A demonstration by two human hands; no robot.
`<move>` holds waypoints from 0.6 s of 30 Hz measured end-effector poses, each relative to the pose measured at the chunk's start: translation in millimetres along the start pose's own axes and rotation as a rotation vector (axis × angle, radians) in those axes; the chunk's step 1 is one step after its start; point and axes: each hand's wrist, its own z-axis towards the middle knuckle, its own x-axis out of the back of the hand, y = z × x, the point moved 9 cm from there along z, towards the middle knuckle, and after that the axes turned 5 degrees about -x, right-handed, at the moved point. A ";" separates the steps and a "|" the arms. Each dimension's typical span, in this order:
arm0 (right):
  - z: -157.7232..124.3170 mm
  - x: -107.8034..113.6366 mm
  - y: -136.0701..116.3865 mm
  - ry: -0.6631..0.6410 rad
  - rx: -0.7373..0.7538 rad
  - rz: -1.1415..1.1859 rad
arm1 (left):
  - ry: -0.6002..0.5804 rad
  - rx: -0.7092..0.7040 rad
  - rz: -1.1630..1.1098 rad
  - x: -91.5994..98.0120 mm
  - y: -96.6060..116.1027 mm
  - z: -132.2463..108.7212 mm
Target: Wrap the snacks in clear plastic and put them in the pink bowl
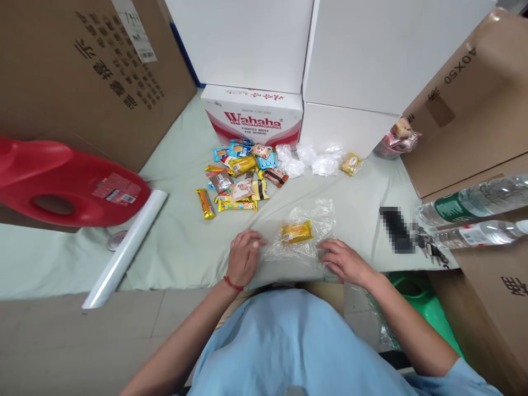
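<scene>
A yellow-wrapped snack (pixel 297 232) lies on a spread sheet or bag of clear plastic film (pixel 324 217) near the table's front edge. My left hand (pixel 246 256), a red cord round its wrist, rests by the film's left edge, fingers loosely bent and holding nothing I can see. At the right edge of the film is my right hand (pixel 345 263), its fingers apart and touching or nearly touching the plastic. Farther back is a pile of wrapped snacks (pixel 241 190). Beside it are several crumpled clear plastic bundles (pixel 291 165) and another yellow-wrapped snack (pixel 352 164).
A red jug (pixel 78 181) and a white roll (pixel 126 247) lie at left. Behind stands a Wahaba-style carton (pixel 256 118) under white boxes (pixel 247 44). At right are plastic bottles (pixel 474 201), keys (pixel 431 246), a pixelated dark object (pixel 398 230) and cardboard boxes (pixel 466 110).
</scene>
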 end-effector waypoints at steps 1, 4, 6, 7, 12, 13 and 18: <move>2.7 2.4 -0.8 -0.004 0.006 -0.013 | 0.078 0.065 -0.004 4.6 -0.2 7.7; 6.6 6.5 -3.8 -0.003 0.019 -0.043 | 0.107 0.103 0.044 0.3 15.8 29.2; 5.8 7.8 -4.7 0.002 0.012 -0.051 | 0.004 0.069 0.060 -14.3 30.6 37.7; 4.6 8.5 -4.6 0.007 0.004 -0.052 | -0.054 0.056 0.070 -22.4 36.2 39.2; -4.4 11.0 -2.0 0.051 -0.026 -0.045 | -0.143 0.221 0.026 -45.3 15.2 36.9; -5.7 11.4 -1.5 0.061 -0.025 -0.038 | -0.138 0.286 -0.010 -47.0 2.5 36.9; -3.5 18.1 1.5 0.106 -0.021 0.007 | -0.035 0.486 0.007 -30.8 -52.2 36.3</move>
